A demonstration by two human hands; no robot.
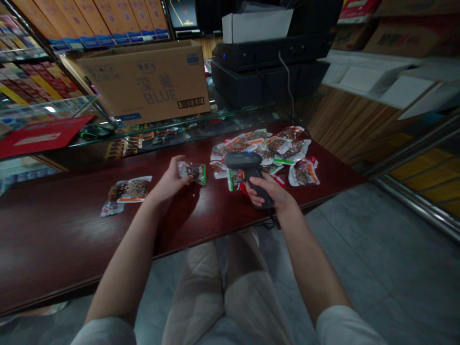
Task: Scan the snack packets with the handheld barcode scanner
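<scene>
My left hand [174, 179] is closed on a small clear snack packet [194, 172] with a green edge, held just above the dark red table [172, 225]. In my right hand [268, 189] is a dark grey barcode scanner [246, 160], its head pointing left toward that packet and its handle wrapped by my fingers. Behind and beside the scanner lies a heap of similar snack packets [287, 143], some with orange or green bands. To the left of my left arm, a few more packets [134, 189] rest on the table.
A cardboard box [151, 86] stands on the glass shelf [172, 122] at the back. Right of it are a black cash drawer [266, 81] and a white box [257, 26]. A red folder [46, 134] lies at far left. The scanner's cable hangs near the table's front edge.
</scene>
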